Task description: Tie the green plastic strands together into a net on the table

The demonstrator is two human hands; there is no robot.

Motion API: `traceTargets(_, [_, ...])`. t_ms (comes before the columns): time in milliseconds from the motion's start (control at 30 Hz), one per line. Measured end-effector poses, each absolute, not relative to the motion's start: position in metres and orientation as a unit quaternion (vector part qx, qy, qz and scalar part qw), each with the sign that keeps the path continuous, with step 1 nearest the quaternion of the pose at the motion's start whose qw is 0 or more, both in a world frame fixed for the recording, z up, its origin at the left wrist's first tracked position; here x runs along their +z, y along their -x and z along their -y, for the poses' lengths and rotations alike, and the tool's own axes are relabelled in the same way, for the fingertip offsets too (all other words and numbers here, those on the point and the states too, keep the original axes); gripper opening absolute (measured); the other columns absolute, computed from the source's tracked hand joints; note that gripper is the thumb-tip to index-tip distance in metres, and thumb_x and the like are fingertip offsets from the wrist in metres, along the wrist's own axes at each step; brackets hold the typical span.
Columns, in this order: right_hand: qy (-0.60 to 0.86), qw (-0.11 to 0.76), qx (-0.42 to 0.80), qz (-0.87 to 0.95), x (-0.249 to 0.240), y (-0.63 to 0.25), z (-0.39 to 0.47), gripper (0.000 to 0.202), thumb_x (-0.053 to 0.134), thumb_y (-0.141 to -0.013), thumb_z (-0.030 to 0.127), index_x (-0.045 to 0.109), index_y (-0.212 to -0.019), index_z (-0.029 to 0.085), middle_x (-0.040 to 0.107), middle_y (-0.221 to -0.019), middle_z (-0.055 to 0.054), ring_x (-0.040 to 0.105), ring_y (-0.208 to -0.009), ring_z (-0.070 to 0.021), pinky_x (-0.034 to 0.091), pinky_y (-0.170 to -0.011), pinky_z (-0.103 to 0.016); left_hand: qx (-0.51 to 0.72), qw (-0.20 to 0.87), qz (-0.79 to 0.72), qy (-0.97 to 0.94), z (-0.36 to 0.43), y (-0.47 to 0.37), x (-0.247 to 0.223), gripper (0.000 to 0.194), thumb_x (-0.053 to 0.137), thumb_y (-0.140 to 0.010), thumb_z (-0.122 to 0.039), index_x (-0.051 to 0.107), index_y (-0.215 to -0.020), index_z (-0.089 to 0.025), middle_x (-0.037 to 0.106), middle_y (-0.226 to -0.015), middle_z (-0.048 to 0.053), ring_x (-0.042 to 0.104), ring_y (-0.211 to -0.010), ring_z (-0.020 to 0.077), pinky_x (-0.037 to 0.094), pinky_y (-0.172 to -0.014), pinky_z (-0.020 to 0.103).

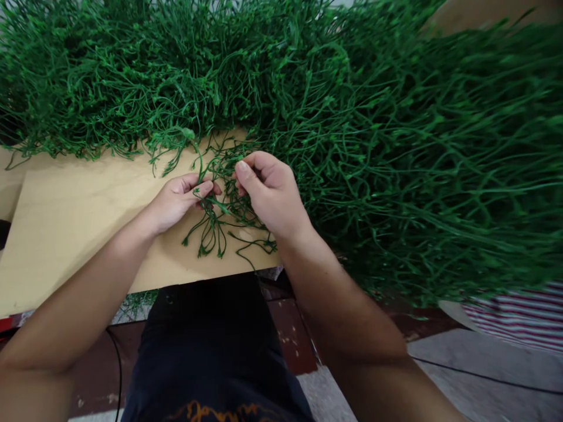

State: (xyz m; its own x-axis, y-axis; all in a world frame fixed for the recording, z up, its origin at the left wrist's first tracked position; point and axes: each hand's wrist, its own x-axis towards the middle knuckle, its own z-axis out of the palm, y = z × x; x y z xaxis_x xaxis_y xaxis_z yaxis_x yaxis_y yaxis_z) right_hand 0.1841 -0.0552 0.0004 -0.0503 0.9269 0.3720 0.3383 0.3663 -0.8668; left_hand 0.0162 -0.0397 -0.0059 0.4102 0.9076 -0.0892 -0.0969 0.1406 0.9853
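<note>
My left hand (182, 198) is closed, its thumb and fingers pinching a green plastic-looking plant sprig (213, 225). The sprig's thin stems fan out below the fingers, their small tufted tips hanging toward me. Just to the right, my right hand (275, 190) is closed too, thumb pressed against the bent forefinger. Thin green strands run close to those fingertips, but what sits between them is hidden. More loose green stems (253, 243) lie under and between both hands on a tan board (88, 217).
A thick heap of the same green sprigs (211, 64) spans the back and spills down the right side (431, 176). Striped cloth (519, 316) shows at the lower right. Dark cables run over the floor (475, 346), and the board's front edge is above my lap.
</note>
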Motion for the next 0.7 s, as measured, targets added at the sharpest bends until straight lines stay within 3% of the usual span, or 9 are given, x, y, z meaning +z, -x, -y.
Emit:
traceTargets(233, [0.476,0.515,0.368,0.611,-0.001,-0.187,0.05,0.038,0.044,-0.087,0.057,0.044,-0.073,0.022,0.049,-0.067,0.001,0.049,-0.059,-0.0083,0.044,-0.054,-0.025,0.388,0.623,-0.419,-0.534,0.043,-0.017,0.005,0.012,0.07,-0.073,-0.023,0.066,-0.079,-0.014,0.06,-0.066,-0.002,0.056,-0.067,0.0085,0.044,-0.065,0.02])
traceTargets(367, [0.474,0.531,0.369,0.598,-0.005,-0.196,0.047,0.033,0.048,-0.086,0.054,0.046,-0.077,0.022,0.049,-0.071,0.001,0.053,-0.064,-0.0092,0.045,-0.055,-0.025,0.396,0.612,-0.428,-0.534,0.04,-0.016,0.002,0.013,0.072,-0.071,-0.021,0.062,-0.078,-0.015,0.061,-0.071,-0.002,0.056,-0.067,0.0079,0.046,-0.065,0.019])
traceTargets(700, [0.501,0.591,0.214,0.595,0.004,-0.206,0.056,0.022,0.055,-0.086,0.043,0.052,-0.082,0.021,0.055,-0.08,-0.003,0.055,-0.073,-0.0122,0.049,-0.066,-0.029,0.383,0.627,-0.446,-0.511,0.037,-0.013,-0.003,0.025,0.075,-0.068,-0.027,0.058,-0.081,-0.015,0.063,-0.078,-0.001,0.057,-0.06,0.0063,0.037,-0.05,0.016])
